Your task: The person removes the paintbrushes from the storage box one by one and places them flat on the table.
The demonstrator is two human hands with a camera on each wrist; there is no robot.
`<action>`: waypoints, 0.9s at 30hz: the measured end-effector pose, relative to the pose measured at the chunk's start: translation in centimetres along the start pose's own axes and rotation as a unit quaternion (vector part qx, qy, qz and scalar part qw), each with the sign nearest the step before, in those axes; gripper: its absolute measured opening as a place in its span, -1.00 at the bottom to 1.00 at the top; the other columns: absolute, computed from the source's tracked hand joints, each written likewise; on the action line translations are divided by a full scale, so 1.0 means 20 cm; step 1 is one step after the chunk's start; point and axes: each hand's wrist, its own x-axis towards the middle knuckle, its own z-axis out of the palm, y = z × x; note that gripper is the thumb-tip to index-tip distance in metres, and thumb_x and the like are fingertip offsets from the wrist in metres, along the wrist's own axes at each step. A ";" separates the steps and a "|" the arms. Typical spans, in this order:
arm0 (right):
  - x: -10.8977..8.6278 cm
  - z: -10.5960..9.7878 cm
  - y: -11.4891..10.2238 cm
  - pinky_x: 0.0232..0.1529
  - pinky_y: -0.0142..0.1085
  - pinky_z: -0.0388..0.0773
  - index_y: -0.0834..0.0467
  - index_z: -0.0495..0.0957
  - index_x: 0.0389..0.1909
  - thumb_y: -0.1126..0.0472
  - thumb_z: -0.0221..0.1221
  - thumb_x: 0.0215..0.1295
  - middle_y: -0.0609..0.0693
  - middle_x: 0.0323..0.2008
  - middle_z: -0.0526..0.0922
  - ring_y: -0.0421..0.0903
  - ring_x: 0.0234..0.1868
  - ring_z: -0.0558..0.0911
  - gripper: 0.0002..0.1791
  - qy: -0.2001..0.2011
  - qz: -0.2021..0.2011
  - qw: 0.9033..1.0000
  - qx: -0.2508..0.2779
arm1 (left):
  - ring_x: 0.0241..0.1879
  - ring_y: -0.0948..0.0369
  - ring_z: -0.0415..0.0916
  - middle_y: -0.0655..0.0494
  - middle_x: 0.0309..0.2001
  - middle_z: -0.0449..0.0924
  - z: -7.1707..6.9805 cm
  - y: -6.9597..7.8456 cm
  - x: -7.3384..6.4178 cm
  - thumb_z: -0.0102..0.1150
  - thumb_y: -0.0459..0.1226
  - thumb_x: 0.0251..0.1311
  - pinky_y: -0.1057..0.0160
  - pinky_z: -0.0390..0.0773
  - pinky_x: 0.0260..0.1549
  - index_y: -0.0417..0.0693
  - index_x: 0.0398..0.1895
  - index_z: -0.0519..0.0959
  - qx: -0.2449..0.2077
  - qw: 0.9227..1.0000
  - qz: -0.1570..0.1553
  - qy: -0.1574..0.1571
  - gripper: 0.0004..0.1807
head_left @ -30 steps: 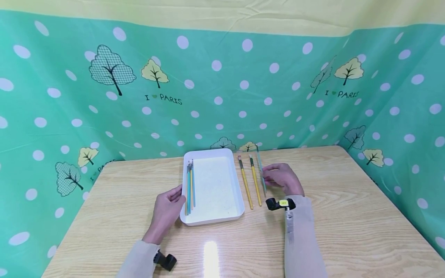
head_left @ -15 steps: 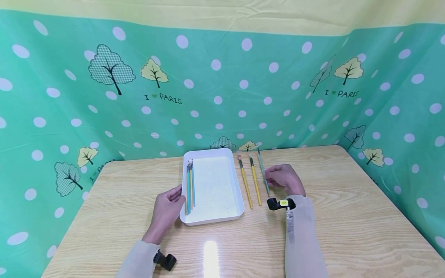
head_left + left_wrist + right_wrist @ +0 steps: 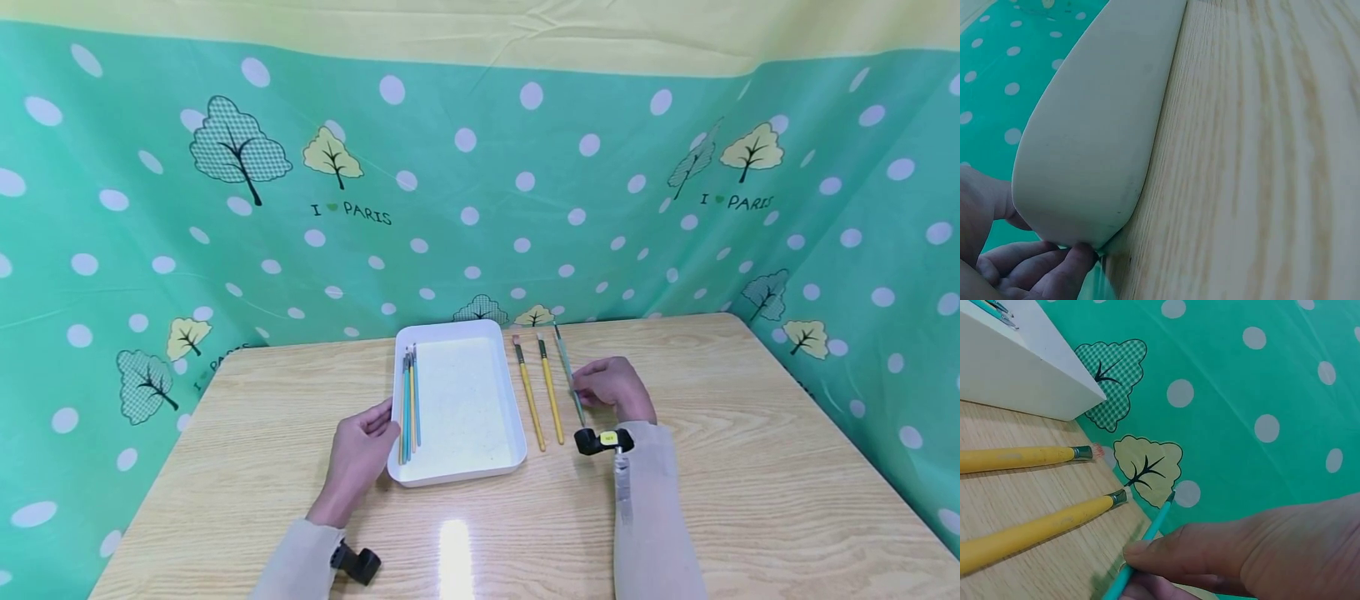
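One slim teal brush (image 3: 564, 354) sits pinched between the thumb and fingers of the right hand (image 3: 611, 388), to the right of two yellow-handled brushes, the nearer-to-tray one (image 3: 529, 393) and its neighbour (image 3: 551, 390), both lying on the wooden table (image 3: 750, 467). Its tip points away from the person, toward the dotted curtain (image 3: 450, 217); whether any part of it touches the wood, I cannot tell. The left hand (image 3: 360, 446) grips the left wall of the white tray (image 3: 465, 408), thumb at the rim and fingers outside, and narrow brushes (image 3: 407, 408) lie side by side along that wall within.

The teal brush should be very light and stiff along its length, with a smooth, probably slick shaft that could roll or swivel under a loose pinch. A hold near the middle, as now, looks balanced; the bristles are likely the delicate part and best left alone. The yellow handles look thicker, so they ought to be easier to pick off a flat surface, again by the mid-handle. The tray seems light and fairly rigid, liable to slide if nudged, so a firm grip on its wall suits it
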 end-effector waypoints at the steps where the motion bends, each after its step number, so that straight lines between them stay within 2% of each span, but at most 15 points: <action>1: 0.00 0.00 0.00 -0.39 -0.44 0.72 0.36 0.66 -0.03 0.35 0.28 0.29 0.05 -0.37 0.72 -0.22 -0.47 0.65 -0.74 0.002 0.000 1.000 -0.002 | 0.35 -0.02 0.51 -0.15 0.38 0.51 0.00 0.00 0.00 0.06 -0.28 0.38 0.10 0.57 0.32 -0.08 0.43 0.43 0.001 1.000 0.000 0.000 -0.46; 17: 0.02 0.04 0.02 -0.40 -0.41 0.70 0.31 0.73 -0.19 0.32 0.33 0.24 0.05 -0.40 0.70 -0.16 -0.44 0.63 -0.84 0.038 0.004 0.996 -0.080 | 0.37 -0.02 0.49 -0.15 0.40 0.48 0.00 0.00 0.00 0.06 -0.28 0.38 0.13 0.57 0.30 -0.06 0.44 0.41 0.005 1.000 -0.001 0.000 -0.45; 27: 0.01 0.04 0.01 -0.41 -0.39 0.69 0.32 0.73 -0.24 0.34 0.32 0.22 0.05 -0.45 0.71 -0.15 -0.45 0.63 -0.86 0.044 0.004 0.994 -0.096 | 0.37 -0.02 0.49 -0.15 0.39 0.48 0.00 0.00 0.00 0.05 -0.29 0.38 0.13 0.58 0.29 -0.06 0.44 0.42 0.004 1.000 0.001 0.002 -0.46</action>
